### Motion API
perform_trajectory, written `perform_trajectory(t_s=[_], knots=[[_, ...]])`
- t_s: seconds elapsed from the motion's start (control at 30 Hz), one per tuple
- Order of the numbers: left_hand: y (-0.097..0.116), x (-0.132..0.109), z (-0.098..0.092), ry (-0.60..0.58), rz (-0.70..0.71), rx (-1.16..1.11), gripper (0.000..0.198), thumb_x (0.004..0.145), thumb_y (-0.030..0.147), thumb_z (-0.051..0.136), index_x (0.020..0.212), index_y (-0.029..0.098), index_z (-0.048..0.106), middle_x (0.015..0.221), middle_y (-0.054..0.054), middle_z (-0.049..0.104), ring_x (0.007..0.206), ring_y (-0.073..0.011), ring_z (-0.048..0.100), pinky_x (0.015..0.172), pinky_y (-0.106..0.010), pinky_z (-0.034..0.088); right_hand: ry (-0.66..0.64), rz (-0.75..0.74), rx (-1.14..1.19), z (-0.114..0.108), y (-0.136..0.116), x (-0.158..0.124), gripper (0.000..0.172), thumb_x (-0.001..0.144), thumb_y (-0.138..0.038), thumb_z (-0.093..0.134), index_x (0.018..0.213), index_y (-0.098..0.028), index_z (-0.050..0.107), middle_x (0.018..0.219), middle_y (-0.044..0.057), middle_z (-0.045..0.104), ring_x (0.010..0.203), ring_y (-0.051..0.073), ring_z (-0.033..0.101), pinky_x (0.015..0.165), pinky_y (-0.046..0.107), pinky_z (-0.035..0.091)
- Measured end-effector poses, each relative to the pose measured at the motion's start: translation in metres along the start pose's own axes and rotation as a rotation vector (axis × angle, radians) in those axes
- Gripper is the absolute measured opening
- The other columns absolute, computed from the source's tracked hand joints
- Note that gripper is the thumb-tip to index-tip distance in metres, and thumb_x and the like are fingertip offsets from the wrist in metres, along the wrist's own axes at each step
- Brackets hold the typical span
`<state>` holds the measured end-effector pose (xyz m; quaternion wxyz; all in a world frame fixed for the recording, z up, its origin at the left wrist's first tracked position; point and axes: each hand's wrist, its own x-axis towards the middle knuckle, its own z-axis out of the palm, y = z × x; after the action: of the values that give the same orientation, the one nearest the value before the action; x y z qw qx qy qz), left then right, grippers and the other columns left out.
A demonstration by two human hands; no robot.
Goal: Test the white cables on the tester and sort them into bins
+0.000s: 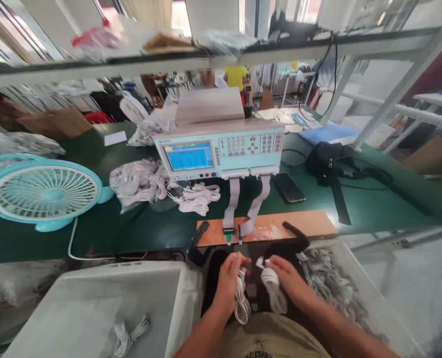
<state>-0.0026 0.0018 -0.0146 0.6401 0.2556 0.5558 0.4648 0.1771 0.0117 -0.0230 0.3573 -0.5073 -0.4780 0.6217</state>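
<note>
The left hand [231, 278] is curled nearly closed round the left cord [242, 303], and the right hand [285, 276] pinches the right cord [272, 288], both at 6 o'clock from the machine [251, 144]. Their loops hang loose and near each other, so they could tangle if they swing together. The plug [260, 262], at 10 o'clock from the right hand, might bend if it bumps the board [310, 223].

Left hand [228, 278] and right hand [287, 277] near each other, both curled, forearms [206, 323] angled inward.
</note>
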Motion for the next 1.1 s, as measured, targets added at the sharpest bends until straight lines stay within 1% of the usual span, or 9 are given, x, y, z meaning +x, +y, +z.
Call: perform_trajectory(t_s=[0.1,0.17,0.2,0.33,0.47,0.6,0.87,0.97,1.1], knots=[[0.005,-0.006,-0.003,-0.086,-0.072,-0.189,0.034,0.079,0.051,0.052,0.073,0.017,0.056,0.062,0.001,0.057,0.041,-0.0071,0.041,0.035,-0.018,0.027,0.048,-0.032,-0.489,-0.072,0.012,-0.018,0.027,0.079,-0.039,0.053,0.061,-0.019,0.050,0.058,0.001,0.046,0.056,0.015,0.042,0.053,0.029,0.031],[0.006,-0.007,-0.002,-0.102,-0.057,-0.275,0.028,0.079,0.043,0.057,0.071,0.017,0.054,0.065,0.001,0.057,0.047,-0.0081,0.047,0.037,-0.018,0.032,0.197,-0.142,-0.765,-0.095,0.013,-0.030,0.015,0.075,-0.031,0.058,0.065,-0.020,0.054,0.066,0.005,0.052,0.060,0.018,0.046,0.056,0.032,0.033],[0.006,-0.007,0.001,-0.115,-0.046,-0.293,0.024,0.078,0.039,0.058,0.071,0.017,0.053,0.066,0.001,0.056,0.049,-0.0082,0.048,0.037,-0.017,0.034,0.213,-0.191,-0.822,-0.094,0.010,-0.035,0.008,0.075,-0.027,0.058,0.070,-0.020,0.057,0.071,0.006,0.054,0.063,0.019,0.048,0.058,0.033,0.034],[0.000,-0.009,0.018,-0.168,-0.032,-0.244,0.016,0.078,0.031,0.059,0.075,0.017,0.052,0.066,0.003,0.055,0.048,-0.0062,0.045,0.039,-0.016,0.033,-0.038,-0.326,-0.676,-0.032,-0.007,-0.039,0.013,0.086,-0.021,0.045,0.086,-0.021,0.058,0.082,0.004,0.056,0.076,0.017,0.053,0.067,0.029,0.040],[-0.005,-0.017,0.026,-0.174,-0.026,-0.141,0.010,0.078,0.026,0.057,0.084,0.019,0.053,0.071,0.004,0.053,0.055,-0.0068,0.049,0.050,-0.018,0.039,-0.107,-0.416,-0.604,0.025,-0.012,-0.021,0.011,0.083,-0.015,0.047,0.078,-0.018,0.056,0.075,0.001,0.050,0.071,0.013,0.047,0.061,0.024,0.035],[-0.006,-0.024,0.016,-0.199,0.030,-0.077,0.021,0.071,0.020,0.062,0.090,0.019,0.053,0.078,0.002,0.054,0.071,-0.0096,0.050,0.064,-0.020,0.041,-0.127,-0.332,-0.399,0.035,-0.006,-0.006,0.013,0.080,-0.015,0.050,0.067,-0.017,0.050,0.069,-0.002,0.047,0.065,0.011,0.044,0.058,0.022,0.032],[0.002,0.000,-0.015,-0.039,0.148,0.171,0.024,0.070,0.034,0.069,0.067,0.015,0.054,0.061,0.005,0.048,0.058,-0.0076,0.043,0.054,-0.018,0.037,-0.036,-0.337,-0.193,0.051,-0.011,0.024,0.021,0.087,-0.031,0.045,0.073,-0.018,0.050,0.069,-0.003,0.047,0.066,0.011,0.042,0.062,0.022,0.035],[0.010,0.008,-0.020,-0.093,0.078,0.153,0.026,0.070,0.040,0.067,0.071,0.015,0.058,0.056,0.005,0.047,0.048,-0.0071,0.041,0.044,-0.019,0.035,0.023,-0.265,-0.177,0.059,-0.009,0.038,0.023,0.084,-0.033,0.048,0.067,-0.017,0.049,0.063,-0.003,0.046,0.061,0.011,0.042,0.058,0.022,0.034],[0.017,0.010,-0.026,-0.203,-0.094,-0.122,0.023,0.069,0.035,0.069,0.078,0.014,0.063,0.057,0.004,0.049,0.047,-0.0066,0.043,0.043,-0.019,0.039,0.046,-0.188,-0.117,0.062,-0.007,0.050,0.024,0.079,-0.035,0.051,0.066,-0.016,0.051,0.061,-0.003,0.048,0.058,0.011,0.042,0.055,0.023,0.034]])
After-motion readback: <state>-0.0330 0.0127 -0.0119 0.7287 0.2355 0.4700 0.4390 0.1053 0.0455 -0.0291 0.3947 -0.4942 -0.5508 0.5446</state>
